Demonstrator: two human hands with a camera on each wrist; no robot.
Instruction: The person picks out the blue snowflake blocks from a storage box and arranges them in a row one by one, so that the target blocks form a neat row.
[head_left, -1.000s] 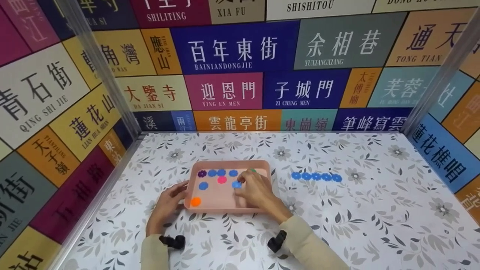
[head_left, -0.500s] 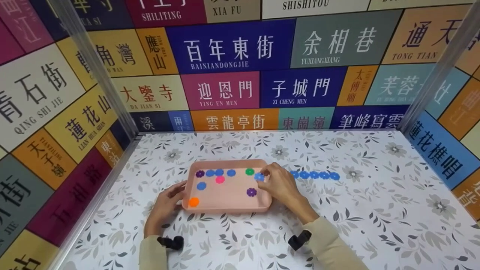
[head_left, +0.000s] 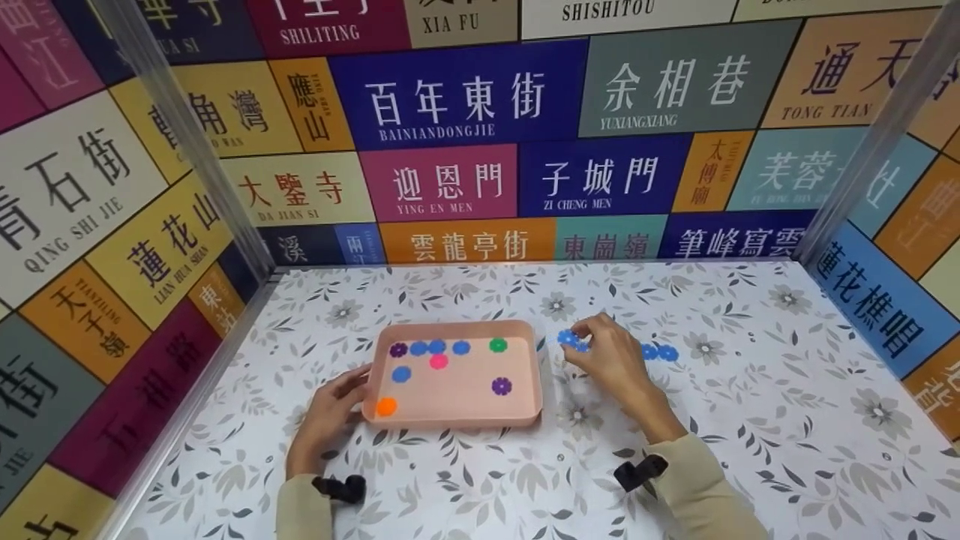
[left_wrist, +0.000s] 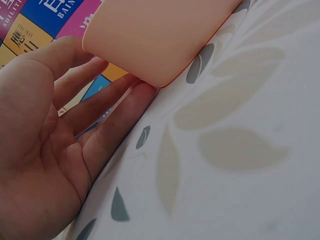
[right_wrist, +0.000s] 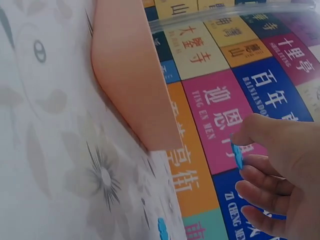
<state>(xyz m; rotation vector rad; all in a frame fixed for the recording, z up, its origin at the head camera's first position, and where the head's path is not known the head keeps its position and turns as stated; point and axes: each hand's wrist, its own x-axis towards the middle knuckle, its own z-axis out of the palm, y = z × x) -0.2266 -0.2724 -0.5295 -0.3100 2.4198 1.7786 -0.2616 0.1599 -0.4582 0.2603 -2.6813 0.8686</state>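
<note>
Between thumb and index finger, my right hand (head_left: 616, 361) pinches a blue flower-shaped plastic piece (head_left: 567, 338). The right wrist view shows the same blue piece (right_wrist: 237, 156) held edge-on, raised off the table. Beneath and behind that hand runs a row of blue flower pieces (head_left: 667, 352), partly hidden by the fingers. My left hand (head_left: 330, 411) rests beside the pink tray (head_left: 451, 396), its fingertips touching the tray's left side. In the left wrist view the left fingers are extended and loosely bent against the tray wall (left_wrist: 150, 45).
Inside the tray lie several flower pieces: blue (head_left: 401, 374), green (head_left: 498, 345), pink (head_left: 439, 361), orange (head_left: 385, 407) and two purple, one at the right (head_left: 502, 386). The tablecloth (head_left: 450, 487) has a leaf print. Sign-covered walls (head_left: 457, 90) stand behind and at both sides.
My right hand has lifted the blue flower piece out of the tray and carried it right, to the left end of the blue row. The left hand stays at the tray.
</note>
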